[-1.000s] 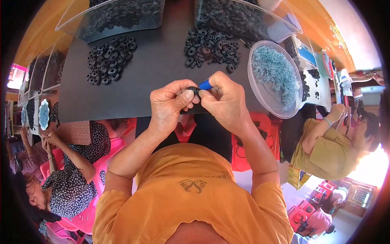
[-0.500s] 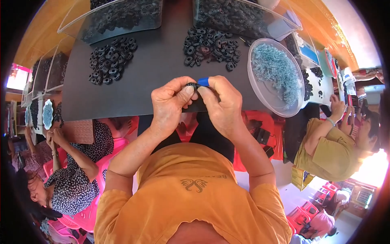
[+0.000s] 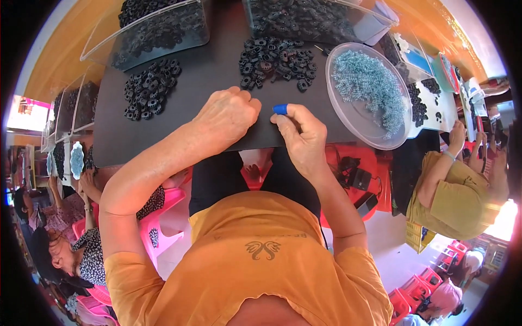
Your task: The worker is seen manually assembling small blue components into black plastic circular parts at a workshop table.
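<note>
My left hand [image 3: 231, 113] is over the dark table [image 3: 201, 70], back of the hand up and fingers curled into a fist. Whatever it may hold is hidden. To its right, my right hand [image 3: 304, 136] is closed, its thumb tip close to the index fingertip, which wears a blue finger cover [image 3: 279, 109]. I cannot make out anything between those fingertips. Beyond the hands lie two heaps of small black plastic parts, a left heap [image 3: 151, 89] and a right heap [image 3: 278, 64]. A round clear dish [image 3: 342, 117] on the right holds many small teal coil-like pieces [image 3: 375, 87].
Clear bins, a left bin [image 3: 163, 41] and a right bin [image 3: 299, 22], stand at the back, full of black parts. A red stool [image 3: 348, 163] with a black adapter and cable is below the table edge. People sit at tables on both sides.
My hands were together, pinching a small black part. They have parted; my left hand has turned over into a fist, and the black part no longer shows.
</note>
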Action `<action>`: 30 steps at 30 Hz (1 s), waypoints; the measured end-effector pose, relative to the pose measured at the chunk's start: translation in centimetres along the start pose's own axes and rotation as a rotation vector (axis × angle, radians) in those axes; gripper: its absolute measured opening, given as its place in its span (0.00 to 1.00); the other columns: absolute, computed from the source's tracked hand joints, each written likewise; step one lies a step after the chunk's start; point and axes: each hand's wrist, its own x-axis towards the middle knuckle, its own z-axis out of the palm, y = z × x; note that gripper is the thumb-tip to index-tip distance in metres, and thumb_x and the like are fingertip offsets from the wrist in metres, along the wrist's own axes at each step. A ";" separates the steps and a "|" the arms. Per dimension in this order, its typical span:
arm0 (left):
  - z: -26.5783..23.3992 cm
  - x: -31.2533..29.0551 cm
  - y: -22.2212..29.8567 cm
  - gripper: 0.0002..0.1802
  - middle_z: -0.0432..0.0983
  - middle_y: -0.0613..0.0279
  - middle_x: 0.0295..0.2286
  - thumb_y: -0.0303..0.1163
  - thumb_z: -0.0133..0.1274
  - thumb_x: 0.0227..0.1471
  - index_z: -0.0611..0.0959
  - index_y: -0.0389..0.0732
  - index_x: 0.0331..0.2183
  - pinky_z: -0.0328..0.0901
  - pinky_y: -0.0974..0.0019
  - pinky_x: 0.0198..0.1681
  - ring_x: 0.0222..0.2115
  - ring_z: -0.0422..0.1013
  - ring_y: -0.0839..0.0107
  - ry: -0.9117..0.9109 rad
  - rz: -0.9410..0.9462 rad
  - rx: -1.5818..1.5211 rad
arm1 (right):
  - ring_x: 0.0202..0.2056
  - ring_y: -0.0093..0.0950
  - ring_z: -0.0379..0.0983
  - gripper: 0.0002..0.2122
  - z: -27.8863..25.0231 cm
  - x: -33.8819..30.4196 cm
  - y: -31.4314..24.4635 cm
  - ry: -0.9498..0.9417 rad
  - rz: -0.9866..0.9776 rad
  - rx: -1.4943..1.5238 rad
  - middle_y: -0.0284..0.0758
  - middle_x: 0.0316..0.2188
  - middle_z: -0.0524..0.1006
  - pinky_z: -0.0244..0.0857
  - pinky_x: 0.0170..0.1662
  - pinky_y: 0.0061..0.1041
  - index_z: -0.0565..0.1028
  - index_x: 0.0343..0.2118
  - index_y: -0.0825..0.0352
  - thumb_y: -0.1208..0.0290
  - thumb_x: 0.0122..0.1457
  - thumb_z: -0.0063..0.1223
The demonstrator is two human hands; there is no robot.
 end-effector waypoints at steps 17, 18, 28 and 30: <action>2.9 -1.8 1.0 0.07 0.61 0.60 0.18 0.23 0.52 0.37 0.76 0.30 0.25 0.58 0.67 0.21 0.23 0.61 0.66 0.327 0.171 0.263 | 0.23 0.25 0.69 0.07 0.1 0.3 -0.1 0.072 -0.021 0.079 0.36 0.24 0.72 0.63 0.26 0.23 0.73 0.32 0.72 0.86 0.49 0.53; 2.6 -1.8 1.1 0.07 0.61 0.60 0.18 0.23 0.52 0.37 0.76 0.30 0.25 0.58 0.67 0.21 0.23 0.61 0.66 0.340 0.178 0.277 | 0.23 0.25 0.69 0.07 -0.1 0.6 -0.2 0.076 -0.040 0.078 0.36 0.24 0.72 0.63 0.26 0.23 0.73 0.32 0.72 0.86 0.49 0.53; -5.1 5.7 -2.6 0.08 0.66 0.58 0.19 0.24 0.52 0.32 0.70 0.39 0.20 0.64 0.59 0.24 0.23 0.66 0.59 0.527 0.182 0.185 | 0.29 0.38 0.67 0.11 -2.4 1.0 -0.1 0.162 -0.479 -0.699 0.40 0.27 0.71 0.63 0.30 0.33 0.72 0.32 0.72 0.85 0.43 0.54; -7.0 9.1 -5.8 0.05 0.69 0.56 0.20 0.23 0.50 0.37 0.71 0.40 0.21 0.64 0.56 0.26 0.25 0.69 0.58 0.688 0.193 0.265 | 0.29 0.38 0.67 0.12 -2.4 0.6 0.0 0.156 -0.502 -0.699 0.40 0.28 0.71 0.63 0.30 0.32 0.72 0.33 0.73 0.86 0.42 0.53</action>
